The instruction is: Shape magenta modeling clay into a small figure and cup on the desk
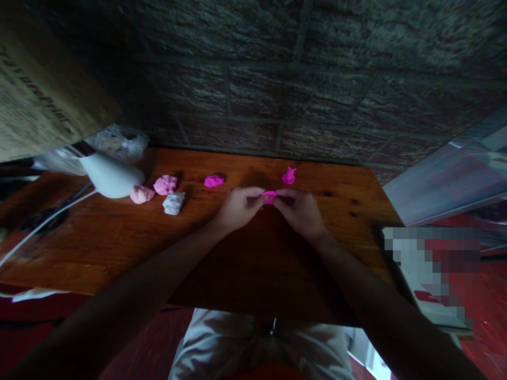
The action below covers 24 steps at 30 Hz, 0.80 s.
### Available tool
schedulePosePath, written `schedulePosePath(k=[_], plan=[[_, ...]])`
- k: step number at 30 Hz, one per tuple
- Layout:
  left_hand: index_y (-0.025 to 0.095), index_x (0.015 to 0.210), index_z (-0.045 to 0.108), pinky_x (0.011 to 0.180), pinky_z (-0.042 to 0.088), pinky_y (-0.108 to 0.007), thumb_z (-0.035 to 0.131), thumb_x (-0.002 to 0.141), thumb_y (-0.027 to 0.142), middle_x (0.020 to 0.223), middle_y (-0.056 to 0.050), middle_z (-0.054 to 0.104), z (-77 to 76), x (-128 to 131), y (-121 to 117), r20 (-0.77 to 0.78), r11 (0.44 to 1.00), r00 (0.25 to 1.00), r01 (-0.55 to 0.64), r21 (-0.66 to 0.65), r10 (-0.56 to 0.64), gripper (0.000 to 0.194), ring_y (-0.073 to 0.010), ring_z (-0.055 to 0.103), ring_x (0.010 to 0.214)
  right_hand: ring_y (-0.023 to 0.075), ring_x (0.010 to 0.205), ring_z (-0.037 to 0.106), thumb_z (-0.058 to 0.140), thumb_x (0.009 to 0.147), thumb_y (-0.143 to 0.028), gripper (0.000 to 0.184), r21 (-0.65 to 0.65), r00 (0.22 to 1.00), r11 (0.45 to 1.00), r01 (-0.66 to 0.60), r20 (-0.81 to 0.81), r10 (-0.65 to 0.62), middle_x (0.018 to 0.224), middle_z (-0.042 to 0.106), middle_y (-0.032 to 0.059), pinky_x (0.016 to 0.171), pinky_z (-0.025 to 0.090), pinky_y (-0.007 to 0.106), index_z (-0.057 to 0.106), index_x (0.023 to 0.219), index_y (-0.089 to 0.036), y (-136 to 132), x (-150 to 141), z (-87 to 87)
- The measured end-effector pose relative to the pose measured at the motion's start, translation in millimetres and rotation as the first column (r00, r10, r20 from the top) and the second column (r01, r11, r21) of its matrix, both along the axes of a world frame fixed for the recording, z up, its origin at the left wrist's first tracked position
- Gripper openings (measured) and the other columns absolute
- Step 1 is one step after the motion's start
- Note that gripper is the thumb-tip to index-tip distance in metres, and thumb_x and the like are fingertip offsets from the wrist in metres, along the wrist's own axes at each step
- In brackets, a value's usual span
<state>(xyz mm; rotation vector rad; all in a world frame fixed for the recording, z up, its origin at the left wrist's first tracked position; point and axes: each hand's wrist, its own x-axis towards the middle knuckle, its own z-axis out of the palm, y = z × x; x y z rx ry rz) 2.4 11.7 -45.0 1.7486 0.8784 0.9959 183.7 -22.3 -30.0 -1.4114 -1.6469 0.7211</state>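
Between my two hands, above the middle of the wooden table, is a small flattened piece of bright pink modelling clay. The fingers of my left hand pinch its left edge. On its right edge, the thumb and fingers of my right hand are closed too. Behind my right hand stands a small bright pink clay figure with little points on top. A bright pink lump of clay lies behind my left hand, apart from it.
Two paler pink lumps and a whitish lump lie at the left beside a white lamp base with a cable. A cardboard box looms at upper left, near crumpled plastic. A stone-patterned wall rises behind the table.
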Motion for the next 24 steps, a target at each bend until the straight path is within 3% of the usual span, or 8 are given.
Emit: schedulePosePath(k=[3, 7, 13, 16, 19, 24], plan=[[0.015, 0.101, 0.079, 0.082, 0.061, -0.029, 0.068, 0.089, 0.031, 0.103, -0.009, 0.081, 0.6, 1.3, -1.8, 0.002, 0.998, 1.000, -0.019, 0.056, 0.019, 0.023, -0.0195, 0.077, 0.090, 0.0205, 0.081, 0.078, 0.067, 0.089, -0.023, 0.015, 0.028, 0.999, 1.000, -0.003, 0.034, 0.002, 0.091, 0.083, 0.0038, 0.076, 0.059, 0.031, 0.080, 0.094, -0.022, 0.0, 0.6, 2.6], [0.014, 0.104, 0.077, 0.086, 0.061, -0.031, 0.071, 0.087, 0.032, 0.106, -0.010, 0.081, -0.3, 3.0, -2.4, 0.053, 0.999, 0.998, -0.033, 0.036, 0.032, 0.026, -0.0206, 0.077, 0.093, 0.0198, 0.078, 0.077, 0.066, 0.089, -0.023, 0.014, 0.046, 0.999, 0.999, 0.014, 0.031, -0.016, 0.088, 0.082, 0.0034, 0.075, 0.059, 0.031, 0.080, 0.092, -0.022, 0.5, 0.4, 1.1], [0.014, 0.095, 0.076, 0.080, 0.060, -0.028, 0.072, 0.084, 0.027, 0.095, -0.008, 0.081, -0.4, 2.0, -0.5, 0.037, 0.996, 0.997, -0.077, 0.053, 0.075, 0.017, -0.0182, 0.077, 0.084, 0.0216, 0.089, 0.078, 0.069, 0.087, -0.024, 0.016, 0.110, 0.999, 0.994, -0.009, 0.048, 0.004, 0.101, 0.082, 0.0051, 0.083, 0.060, 0.033, 0.079, 0.099, -0.023, -1.1, 0.0, 2.8], [0.014, 0.093, 0.075, 0.077, 0.059, -0.027, 0.073, 0.083, 0.026, 0.091, -0.008, 0.081, 0.4, 2.2, -0.7, 0.042, 0.994, 0.996, -0.086, 0.070, 0.083, 0.016, -0.0172, 0.076, 0.081, 0.0213, 0.085, 0.078, 0.069, 0.087, -0.024, 0.015, 0.134, 0.996, 0.991, -0.022, 0.090, 0.010, 0.098, 0.083, 0.0036, 0.080, 0.060, 0.032, 0.080, 0.097, -0.025, -2.2, 0.8, 7.0], [0.014, 0.094, 0.075, 0.076, 0.060, -0.027, 0.075, 0.082, 0.030, 0.091, -0.008, 0.081, 0.7, 3.5, -1.5, 0.088, 0.996, 0.992, -0.094, 0.007, 0.093, 0.020, -0.0167, 0.075, 0.079, 0.0209, 0.081, 0.078, 0.067, 0.087, -0.024, 0.015, 0.127, 0.999, 0.992, -0.003, 0.042, -0.002, 0.092, 0.083, 0.0033, 0.079, 0.060, 0.032, 0.081, 0.093, -0.024, -1.8, 1.6, 7.9], [0.013, 0.093, 0.075, 0.065, 0.060, -0.025, 0.074, 0.084, 0.040, 0.086, -0.008, 0.080, 2.4, 4.6, -4.0, 0.098, 0.991, 0.995, -0.001, -0.131, 0.014, 0.029, -0.0157, 0.074, 0.071, 0.0203, 0.082, 0.078, 0.066, 0.086, -0.023, 0.016, 0.094, 0.997, 0.995, 0.040, -0.068, -0.033, 0.092, 0.083, 0.0034, 0.079, 0.060, 0.031, 0.081, 0.092, -0.023, 0.0, 0.6, 3.5]])
